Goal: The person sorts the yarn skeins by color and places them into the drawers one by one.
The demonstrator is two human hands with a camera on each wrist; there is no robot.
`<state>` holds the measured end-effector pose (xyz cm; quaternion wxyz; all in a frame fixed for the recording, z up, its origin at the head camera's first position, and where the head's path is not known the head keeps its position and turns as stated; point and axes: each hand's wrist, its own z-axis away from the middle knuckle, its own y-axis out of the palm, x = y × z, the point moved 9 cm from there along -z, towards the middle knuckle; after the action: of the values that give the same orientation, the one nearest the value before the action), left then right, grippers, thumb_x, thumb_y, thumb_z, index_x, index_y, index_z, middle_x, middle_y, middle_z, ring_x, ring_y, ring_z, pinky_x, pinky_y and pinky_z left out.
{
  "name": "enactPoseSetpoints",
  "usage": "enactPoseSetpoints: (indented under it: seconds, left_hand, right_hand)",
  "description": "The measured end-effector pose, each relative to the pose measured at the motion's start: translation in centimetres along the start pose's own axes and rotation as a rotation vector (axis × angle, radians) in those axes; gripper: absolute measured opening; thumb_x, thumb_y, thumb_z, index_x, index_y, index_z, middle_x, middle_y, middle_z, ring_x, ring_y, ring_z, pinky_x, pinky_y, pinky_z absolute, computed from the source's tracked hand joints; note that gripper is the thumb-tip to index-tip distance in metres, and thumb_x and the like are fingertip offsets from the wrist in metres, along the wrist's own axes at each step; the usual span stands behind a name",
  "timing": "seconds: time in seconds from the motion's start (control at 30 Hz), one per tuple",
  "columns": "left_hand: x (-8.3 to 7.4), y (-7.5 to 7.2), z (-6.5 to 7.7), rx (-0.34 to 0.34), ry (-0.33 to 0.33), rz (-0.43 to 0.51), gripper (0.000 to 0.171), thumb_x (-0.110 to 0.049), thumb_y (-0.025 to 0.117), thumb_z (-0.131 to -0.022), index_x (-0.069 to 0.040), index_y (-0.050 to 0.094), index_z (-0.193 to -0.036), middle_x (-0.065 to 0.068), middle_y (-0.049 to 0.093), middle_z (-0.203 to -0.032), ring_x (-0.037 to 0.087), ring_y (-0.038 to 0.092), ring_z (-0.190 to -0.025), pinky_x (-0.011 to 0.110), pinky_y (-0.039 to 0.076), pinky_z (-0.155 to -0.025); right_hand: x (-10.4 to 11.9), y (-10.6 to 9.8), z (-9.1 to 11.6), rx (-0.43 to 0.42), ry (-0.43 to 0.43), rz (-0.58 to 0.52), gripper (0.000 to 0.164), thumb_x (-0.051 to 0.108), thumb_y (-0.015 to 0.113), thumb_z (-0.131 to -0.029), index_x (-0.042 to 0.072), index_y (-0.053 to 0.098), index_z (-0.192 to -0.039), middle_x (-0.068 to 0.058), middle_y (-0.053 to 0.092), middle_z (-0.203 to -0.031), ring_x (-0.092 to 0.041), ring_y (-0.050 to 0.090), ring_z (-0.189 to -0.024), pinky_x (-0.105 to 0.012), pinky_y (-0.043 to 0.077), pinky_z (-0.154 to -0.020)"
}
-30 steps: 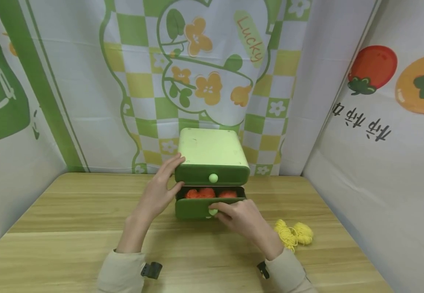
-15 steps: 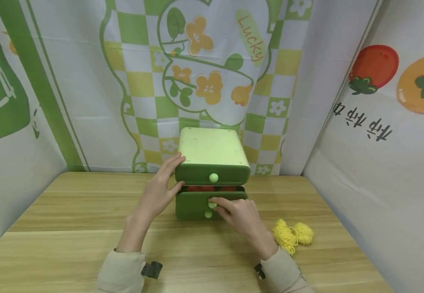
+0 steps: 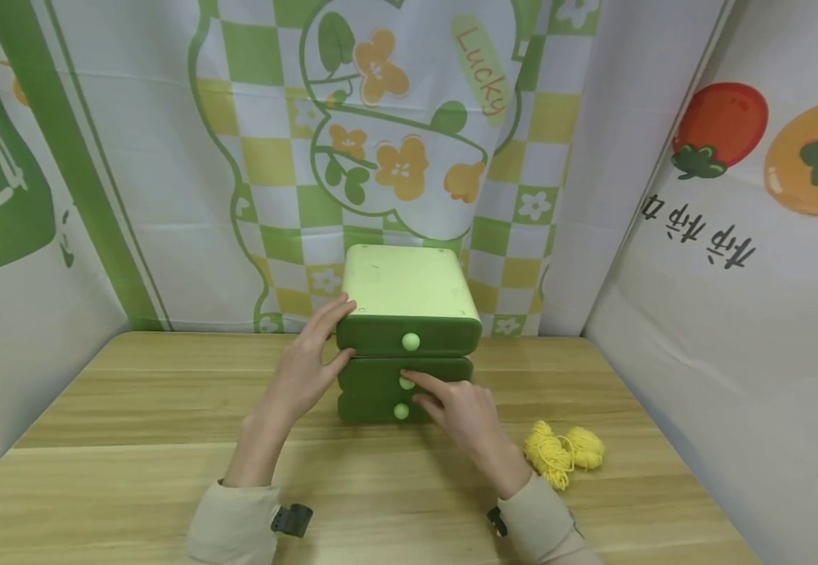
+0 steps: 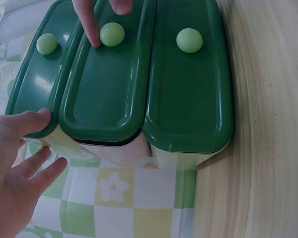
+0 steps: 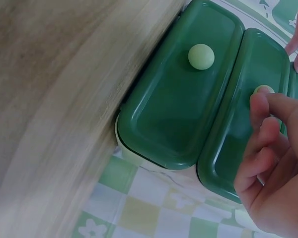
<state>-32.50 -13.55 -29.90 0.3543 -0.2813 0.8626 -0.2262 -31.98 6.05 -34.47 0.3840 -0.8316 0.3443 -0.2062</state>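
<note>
A small cabinet (image 3: pixel 409 282) with a pale green top and three dark green drawers stands toward the back of the table. Its middle drawer (image 4: pixel 105 84) is almost flush, with a thin dark gap at its end in the left wrist view; its inside is hidden. My right hand (image 3: pixel 461 408) has its index finger and thumb around the round, pale green knob (image 4: pixel 112 34) of that drawer, the index fingertip against it. At the cabinet's left side, my left hand (image 3: pixel 303 369) rests with its thumb on the top drawer's front edge (image 4: pixel 37 130) and its fingers spread along the side.
Two yellow yarn bundles (image 3: pixel 549 451) lie on the wooden table (image 3: pixel 169 408) beside my right forearm. A patterned curtain (image 3: pixel 282 196) hangs right behind the cabinet, and printed cloth walls (image 3: pixel 699 329) enclose both sides.
The middle drawer has slid back into the cabinet, pushed by my right hand, covering the red bundles inside and uncovering the bottom drawer's knob. My left hand stays in place.
</note>
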Motion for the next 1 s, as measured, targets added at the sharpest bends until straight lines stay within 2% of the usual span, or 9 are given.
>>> enactPoseSetpoints:
  seconds: [0.17, 0.27, 0.37, 0.43, 0.6, 0.77, 1.0]
  left_hand:
    - [0.0, 0.0, 0.0, -0.003, 0.002, 0.008, 0.073, 0.001, 0.072, -0.087, -0.013, 0.04, -0.151, 0.007, 0.034, -0.16, 0.032, 0.041, -0.142, 0.044, 0.051, -0.106]
    - [0.0, 0.0, 0.0, -0.003, 0.002, 0.01, 0.073, 0.001, 0.072, -0.087, -0.013, 0.04, -0.151, 0.007, 0.034, -0.16, 0.032, 0.041, -0.142, 0.044, 0.051, -0.106]
    - [0.0, 0.0, 0.0, 0.0, 0.0, 0.008, 0.073, 0.001, 0.072, -0.087, -0.013, 0.04, -0.151, 0.007, 0.034, -0.16, 0.032, 0.041, -0.142, 0.044, 0.051, -0.106]
    - [0.0, 0.1, 0.0, 0.001, 0.0, 0.009, 0.073, 0.001, 0.072, -0.087, -0.013, 0.04, -0.151, 0.007, 0.034, -0.16, 0.033, 0.041, -0.142, 0.045, 0.051, -0.106]
    - [0.1, 0.0, -0.1, -0.004, 0.006, 0.009, 0.073, 0.001, 0.072, -0.087, -0.013, 0.039, -0.151, 0.007, 0.034, -0.16, 0.032, 0.041, -0.142, 0.044, 0.051, -0.106]
    - [0.1, 0.0, -0.1, -0.007, 0.014, 0.001, 0.073, 0.001, 0.073, -0.087, -0.013, 0.04, -0.151, 0.007, 0.034, -0.16, 0.032, 0.042, -0.142, 0.044, 0.052, -0.105]
    - [0.2, 0.0, 0.0, 0.005, 0.004, 0.0, 0.082, -0.001, 0.078, -0.082, -0.016, 0.039, -0.152, 0.005, 0.033, -0.161, 0.033, 0.042, -0.142, 0.045, 0.051, -0.105]
  right_hand:
    - [-0.2, 0.2, 0.0, 0.022, -0.003, 0.004, 0.043, 0.027, 0.077, -0.087, 0.035, 0.067, -0.128, 0.009, 0.043, -0.048, 0.001, 0.025, -0.044, -0.015, 0.023, -0.038]
    - [-0.1, 0.2, 0.1, 0.004, -0.041, 0.012, 0.043, 0.029, 0.078, -0.086, 0.033, 0.067, -0.128, 0.007, 0.055, -0.053, 0.002, 0.028, -0.045, -0.013, 0.024, -0.039]
    - [0.1, -0.1, 0.1, -0.039, -0.098, 0.001, 0.039, 0.029, 0.078, -0.087, 0.028, 0.07, -0.125, 0.006, 0.07, -0.07, 0.002, 0.036, -0.048, -0.011, 0.027, -0.041]
    - [0.3, -0.4, 0.2, -0.076, -0.145, -0.016, 0.035, 0.028, 0.078, -0.086, 0.025, 0.072, -0.12, 0.007, 0.074, -0.08, 0.002, 0.044, -0.051, -0.01, 0.03, -0.043]
    - [0.9, -0.6, 0.3, -0.109, -0.24, -0.062, 0.025, 0.023, 0.08, -0.084, 0.019, 0.075, -0.108, 0.008, 0.073, -0.081, -0.001, 0.061, -0.061, -0.009, 0.039, -0.046]
    - [1.2, 0.5, 0.5, -0.011, -0.244, -0.047, 0.023, 0.025, 0.08, -0.084, 0.021, 0.075, -0.105, 0.008, 0.074, -0.083, 0.0, 0.064, -0.066, -0.011, 0.043, -0.048]
    - [0.5, 2.8, 1.0, 0.154, -0.158, 0.059, 0.025, 0.032, 0.077, -0.086, 0.026, 0.074, -0.111, 0.011, 0.071, -0.084, 0.001, 0.059, -0.064, -0.01, 0.031, -0.044]
